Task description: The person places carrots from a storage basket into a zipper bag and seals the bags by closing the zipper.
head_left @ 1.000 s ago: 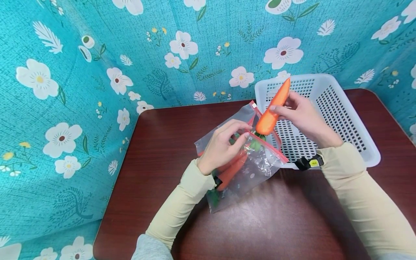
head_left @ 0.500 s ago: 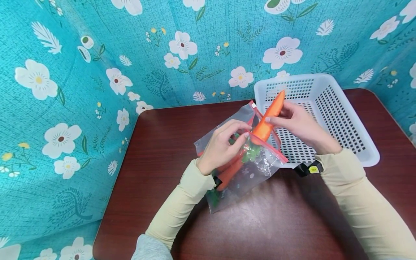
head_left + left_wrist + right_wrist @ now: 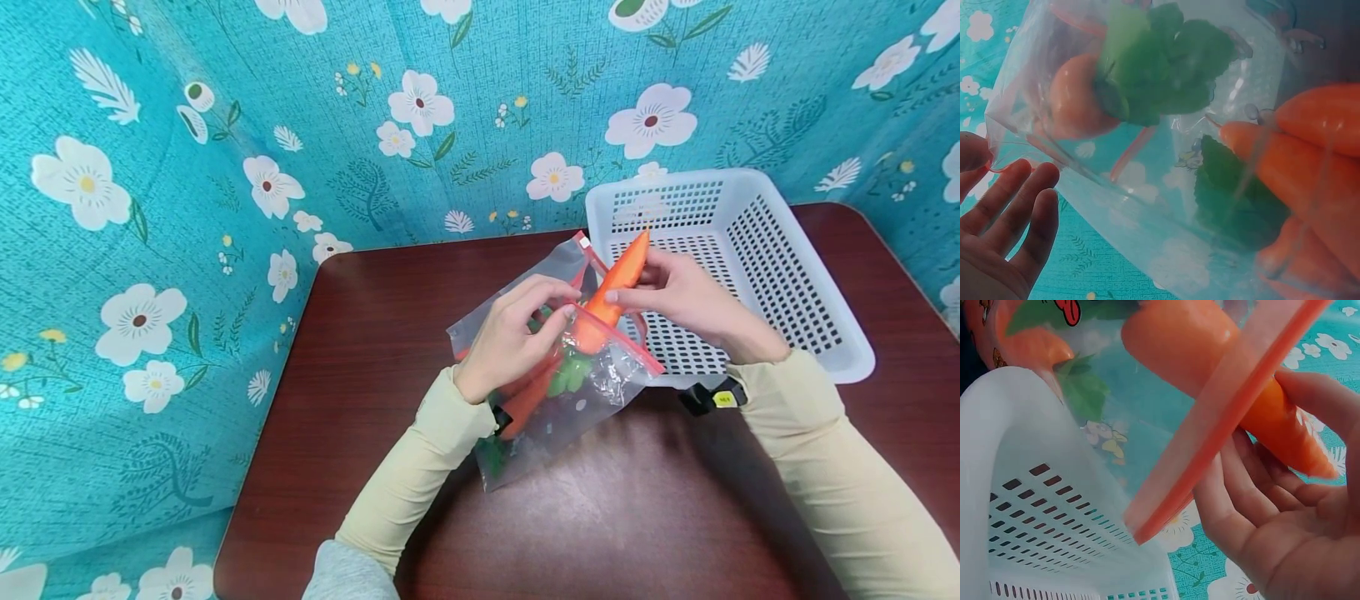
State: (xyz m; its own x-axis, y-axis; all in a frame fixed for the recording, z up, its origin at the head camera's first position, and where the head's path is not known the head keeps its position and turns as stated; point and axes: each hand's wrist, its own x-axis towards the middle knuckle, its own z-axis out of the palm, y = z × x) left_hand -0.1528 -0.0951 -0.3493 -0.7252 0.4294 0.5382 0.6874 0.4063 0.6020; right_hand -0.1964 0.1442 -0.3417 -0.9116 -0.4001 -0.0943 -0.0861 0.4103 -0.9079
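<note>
My right hand (image 3: 686, 296) pinches an orange carrot (image 3: 626, 271) between thumb and fingers. The carrot's thick end, with green leaves (image 3: 572, 373), is inside a clear zip bag (image 3: 555, 442) with a red closure strip; its pointed tip sticks out. With thumb and fingertips, my left hand (image 3: 521, 333) pinches the bag's rim at the mouth. Several other carrots (image 3: 1310, 162) lie deeper in the bag, seen through the plastic in the left wrist view. In the right wrist view the red strip (image 3: 1229, 425) crosses in front of the held carrot.
A white perforated plastic basket (image 3: 828, 308) stands at the right, behind and beneath my right hand. The dark wooden table (image 3: 360, 350) runs up to a blue floral cloth (image 3: 480, 108) at the back and left.
My right hand has moved down and left, sliding the carrot leaf end first through the bag's mouth. My left hand has stayed in place on the rim.
</note>
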